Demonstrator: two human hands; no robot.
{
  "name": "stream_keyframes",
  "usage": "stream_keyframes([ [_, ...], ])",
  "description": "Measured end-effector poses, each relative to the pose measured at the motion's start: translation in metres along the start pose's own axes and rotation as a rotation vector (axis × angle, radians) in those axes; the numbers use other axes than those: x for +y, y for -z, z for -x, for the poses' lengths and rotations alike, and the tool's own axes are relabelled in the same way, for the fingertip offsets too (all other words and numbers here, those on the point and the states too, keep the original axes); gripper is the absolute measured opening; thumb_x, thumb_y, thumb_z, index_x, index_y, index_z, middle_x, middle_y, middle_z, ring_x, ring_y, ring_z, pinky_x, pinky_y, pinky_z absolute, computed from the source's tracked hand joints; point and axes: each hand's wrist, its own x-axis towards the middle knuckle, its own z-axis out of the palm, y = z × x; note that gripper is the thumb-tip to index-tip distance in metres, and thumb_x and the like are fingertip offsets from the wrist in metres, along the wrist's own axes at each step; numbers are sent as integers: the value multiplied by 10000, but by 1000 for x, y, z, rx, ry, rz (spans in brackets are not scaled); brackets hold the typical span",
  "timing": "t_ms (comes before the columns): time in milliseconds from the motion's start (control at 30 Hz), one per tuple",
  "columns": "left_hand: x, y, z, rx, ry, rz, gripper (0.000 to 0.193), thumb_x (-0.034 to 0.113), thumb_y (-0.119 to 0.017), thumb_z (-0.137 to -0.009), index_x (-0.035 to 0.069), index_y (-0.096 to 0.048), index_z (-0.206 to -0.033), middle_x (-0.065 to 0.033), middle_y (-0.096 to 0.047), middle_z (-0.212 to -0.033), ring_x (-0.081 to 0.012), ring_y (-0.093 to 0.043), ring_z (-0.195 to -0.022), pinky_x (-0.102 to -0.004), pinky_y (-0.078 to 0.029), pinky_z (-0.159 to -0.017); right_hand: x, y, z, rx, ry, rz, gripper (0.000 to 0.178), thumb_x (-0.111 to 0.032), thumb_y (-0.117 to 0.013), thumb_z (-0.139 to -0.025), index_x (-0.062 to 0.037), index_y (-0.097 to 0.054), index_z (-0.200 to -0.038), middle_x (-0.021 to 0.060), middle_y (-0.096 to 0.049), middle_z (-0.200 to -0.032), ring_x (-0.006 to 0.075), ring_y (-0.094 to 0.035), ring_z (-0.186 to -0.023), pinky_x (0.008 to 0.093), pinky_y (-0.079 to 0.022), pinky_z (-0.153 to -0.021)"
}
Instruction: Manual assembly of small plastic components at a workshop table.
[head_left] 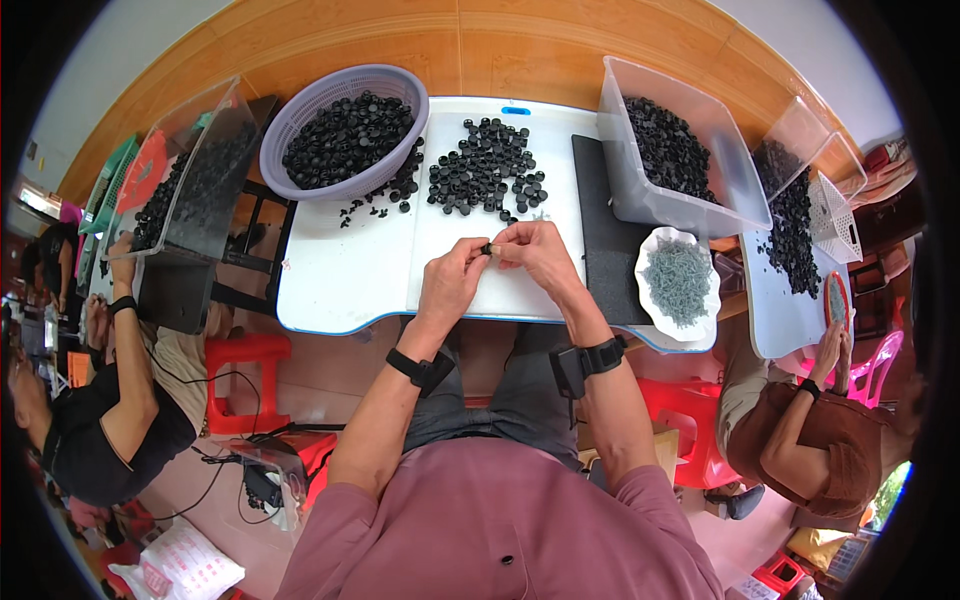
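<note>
My left hand [452,282] and my right hand [538,258] meet over the front middle of the white table [345,268]. Between their pinched fingertips is a small round black plastic cap [487,249], partly covered by the fingers. The left fingers grip it, and the right thumb and fingers press close against it; whether they also hold a smaller part is too small to tell. Just beyond the hands lies a spread of loose black caps [485,165], several of them hollow side up. Each wrist wears a black strap.
A purple basket [275,160] of black caps stands back left. At right are a clear bin [640,205] of black parts, a dark mat [600,240] and a white scalloped dish [650,310] of small grey-green pieces. People work at tables on both sides; red stools [240,380] stand near.
</note>
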Motion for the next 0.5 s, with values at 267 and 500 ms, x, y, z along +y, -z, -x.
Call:
stream_keyframes([
  [267, -1, -1, 0, -6, 17, 11, 255, 38, -713, -904, -2, -672, -1152, -156, -765, -952, -234, -764, -887, -312, -598, -751, 4, -3, 1, 49, 49, 34, 91, -56, -749, -834, 27, -739, -868, 79, -715, -753, 130, -668, -662, 253, -518, -616],
  [500, 1, 4, -4, -56, 83, 134, 327, 80, -752, -894, -18, -673, -1196, -158, -769, -1002, -201, -755, -924, -304, -596, -798, 9, 0, 1, -54, 63, -54, 113, -53, -697, -885, 44, -729, -934, 59, -709, -799, 118, -653, -703, 249, -520, -659],
])
